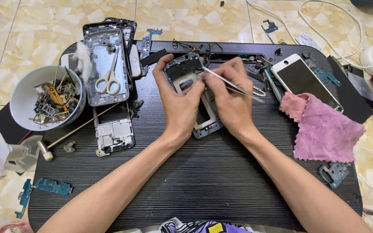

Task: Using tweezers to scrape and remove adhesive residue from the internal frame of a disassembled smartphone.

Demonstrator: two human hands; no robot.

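An opened phone frame (185, 69) lies near the middle of the black work board (195, 177). My left hand (178, 103) rests on it and steadies it, thumb and fingers around its left side. In my right hand (232, 99) I grip thin metal tweezers (221, 80), their tip pointing at the upper part of the frame. Both hands cover the frame's lower half.
At the left stands a white bowl (22, 97) of small metal parts. White-handled scissors (108, 80) lie on stacked phone housings, with a small hammer (48, 151) below. A white phone (305, 80) and a pink cloth (324, 129) are at the right. Circuit boards (44, 187) and cables lie on the floor tiles.
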